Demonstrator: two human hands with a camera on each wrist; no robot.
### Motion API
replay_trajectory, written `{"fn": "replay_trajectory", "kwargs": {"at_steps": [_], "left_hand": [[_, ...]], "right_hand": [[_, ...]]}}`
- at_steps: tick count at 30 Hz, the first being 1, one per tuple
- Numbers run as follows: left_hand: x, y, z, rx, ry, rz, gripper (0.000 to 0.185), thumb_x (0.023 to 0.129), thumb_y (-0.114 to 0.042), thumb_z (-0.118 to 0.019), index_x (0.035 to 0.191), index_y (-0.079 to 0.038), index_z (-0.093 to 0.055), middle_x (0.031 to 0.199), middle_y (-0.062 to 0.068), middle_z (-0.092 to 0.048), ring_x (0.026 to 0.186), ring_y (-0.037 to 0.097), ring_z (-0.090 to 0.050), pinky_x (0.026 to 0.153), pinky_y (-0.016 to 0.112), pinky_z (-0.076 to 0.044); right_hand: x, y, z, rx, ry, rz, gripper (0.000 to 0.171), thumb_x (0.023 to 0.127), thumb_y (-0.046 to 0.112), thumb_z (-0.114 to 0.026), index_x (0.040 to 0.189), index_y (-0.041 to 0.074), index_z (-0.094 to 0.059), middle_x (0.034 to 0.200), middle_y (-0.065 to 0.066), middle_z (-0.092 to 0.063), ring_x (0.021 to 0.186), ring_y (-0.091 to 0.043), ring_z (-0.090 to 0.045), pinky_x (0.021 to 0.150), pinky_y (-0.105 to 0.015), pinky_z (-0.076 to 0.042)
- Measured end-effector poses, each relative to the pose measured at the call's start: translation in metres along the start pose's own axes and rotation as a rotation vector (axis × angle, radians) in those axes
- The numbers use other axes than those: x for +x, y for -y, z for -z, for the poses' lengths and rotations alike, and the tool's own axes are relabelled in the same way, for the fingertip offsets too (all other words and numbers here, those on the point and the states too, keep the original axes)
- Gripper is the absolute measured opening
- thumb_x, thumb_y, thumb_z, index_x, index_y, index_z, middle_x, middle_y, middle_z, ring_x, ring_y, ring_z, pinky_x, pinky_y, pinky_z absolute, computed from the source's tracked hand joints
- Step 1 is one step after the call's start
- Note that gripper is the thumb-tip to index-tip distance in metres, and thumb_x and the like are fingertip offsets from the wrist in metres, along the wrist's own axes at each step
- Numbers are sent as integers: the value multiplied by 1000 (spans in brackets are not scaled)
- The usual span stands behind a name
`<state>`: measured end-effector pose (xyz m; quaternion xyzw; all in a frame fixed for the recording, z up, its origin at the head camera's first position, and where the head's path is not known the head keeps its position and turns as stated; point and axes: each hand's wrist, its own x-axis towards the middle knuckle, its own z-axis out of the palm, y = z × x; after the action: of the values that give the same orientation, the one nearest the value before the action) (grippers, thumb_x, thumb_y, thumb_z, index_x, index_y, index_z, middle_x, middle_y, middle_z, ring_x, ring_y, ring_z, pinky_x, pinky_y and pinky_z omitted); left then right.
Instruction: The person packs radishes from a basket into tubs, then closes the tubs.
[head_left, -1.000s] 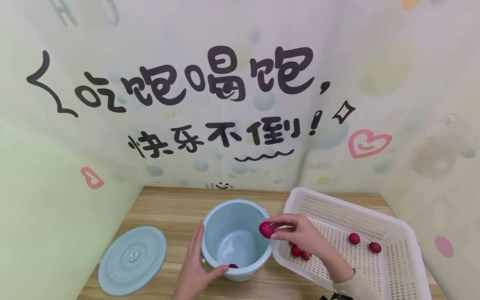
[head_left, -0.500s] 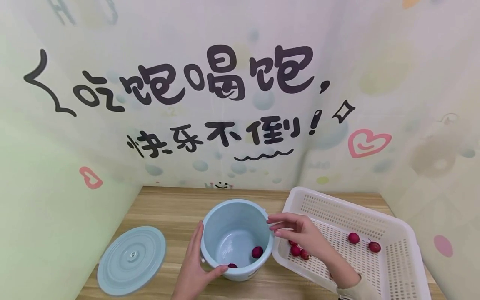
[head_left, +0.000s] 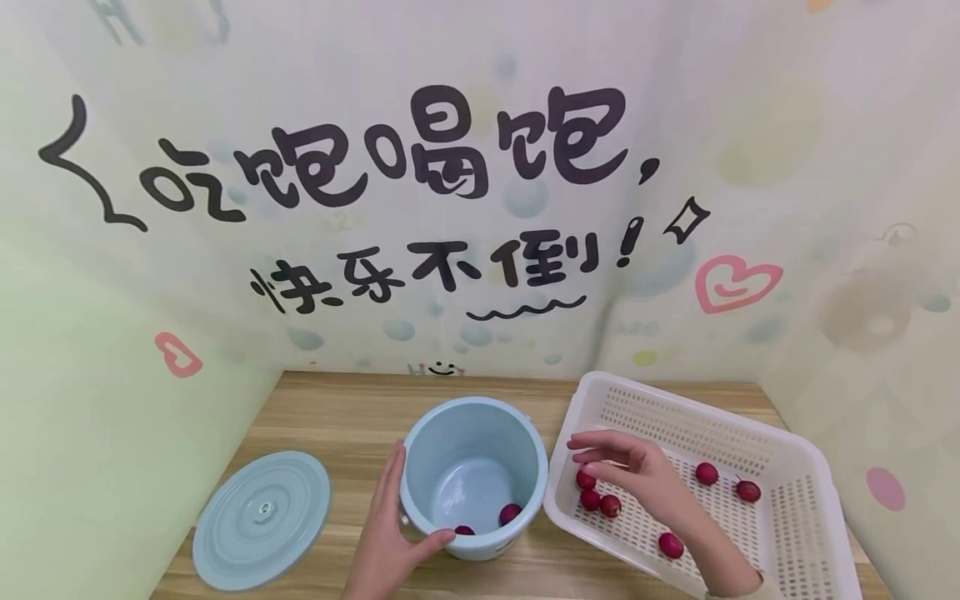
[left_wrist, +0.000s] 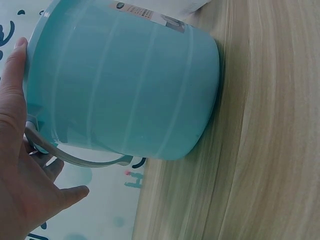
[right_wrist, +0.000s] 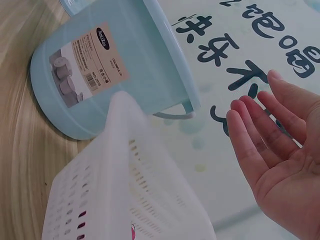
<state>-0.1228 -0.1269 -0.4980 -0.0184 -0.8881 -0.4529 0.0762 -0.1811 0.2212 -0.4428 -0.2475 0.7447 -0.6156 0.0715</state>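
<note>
A light blue bucket (head_left: 474,475) stands on the wooden table with two red fruits (head_left: 510,513) at its bottom. My left hand (head_left: 390,533) holds the bucket's near left side, thumb at the rim; the left wrist view shows this hand (left_wrist: 22,165) against the bucket wall (left_wrist: 125,95). My right hand (head_left: 630,471) hovers empty, fingers relaxed, over the left end of a white perforated basket (head_left: 795,517), just above a cluster of red fruits (head_left: 592,496). In the right wrist view the open palm (right_wrist: 275,150) holds nothing.
The bucket's round blue lid (head_left: 261,518) lies flat at the left front of the table. More red fruits (head_left: 707,473) lie scattered in the basket. Decorated walls close in on the left, back and right. Bare wood (head_left: 352,417) shows behind the bucket.
My right hand let the red fruit fall into the bucket, then moved right and down over the basket. The left hand kept its hold on the bucket.
</note>
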Motion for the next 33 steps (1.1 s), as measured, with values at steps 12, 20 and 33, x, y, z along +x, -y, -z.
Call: {"fn": "replay_trajectory", "kwargs": {"at_steps": [12, 20, 33], "left_hand": [[1, 3, -2, -8, 4, -8, 125, 67, -50, -89, 162, -21, -12, 168, 6, -16, 151, 39, -26, 115, 59, -35], [0, 2, -2, -4, 5, 0, 126, 67, -50, -89, 162, -22, -11, 168, 6, -15, 151, 39, -26, 115, 59, -36], [-1, 5, -2, -9, -9, -14, 125, 67, -47, -90, 161, -21, -13, 168, 9, -17, 151, 40, -26, 116, 61, -34]], "right_hand": [[-23, -4, 12, -61, -89, -130, 35, 96, 10, -63, 129, -2, -61, 116, 16, -72, 105, -5, -70, 88, -17, -57], [-34, -11, 18, -57, -104, -77, 33, 96, 3, -61, 127, -8, -60, 119, 11, -72, 105, -5, -71, 86, -18, -58], [-49, -24, 27, -82, -123, -125, 34, 98, 6, -60, 129, -6, -59, 119, 15, -71, 103, -2, -70, 87, -16, -58]]}}
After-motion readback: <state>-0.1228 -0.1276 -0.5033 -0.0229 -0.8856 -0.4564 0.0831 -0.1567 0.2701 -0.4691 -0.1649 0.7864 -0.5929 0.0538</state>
